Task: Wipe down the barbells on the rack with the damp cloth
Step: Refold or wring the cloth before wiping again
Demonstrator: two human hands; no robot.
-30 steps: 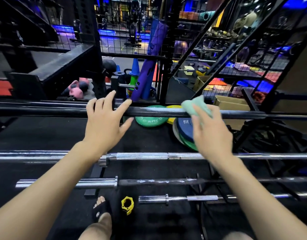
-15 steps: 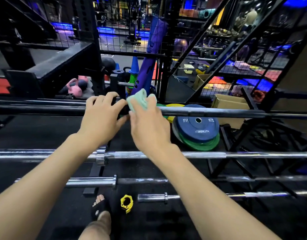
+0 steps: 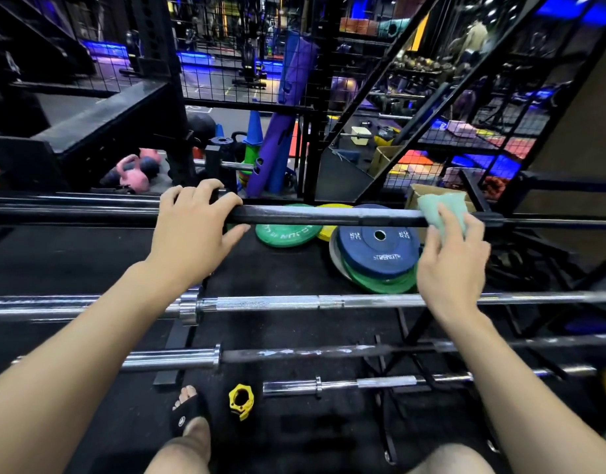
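A black barbell (image 3: 315, 215) lies across the top of the rack. My left hand (image 3: 192, 230) grips it left of centre, fingers curled over the bar. My right hand (image 3: 452, 258) holds a pale green cloth (image 3: 441, 206) wrapped against the same bar far to the right. Below it lie a chrome barbell (image 3: 277, 302), a dark worn barbell (image 3: 294, 354) with a chrome sleeve, and a short chrome bar (image 3: 363, 384).
Green, yellow and blue weight plates (image 3: 377, 251) lie on the black floor behind the bars. A yellow collar (image 3: 241, 400) sits by my sandalled foot (image 3: 189, 410). Pink kettlebells (image 3: 134, 174), purple mats and wire-mesh racks stand behind.
My right hand has slid the cloth along the top barbell from beside my left hand far out to the right. My left hand kept its place on the bar.
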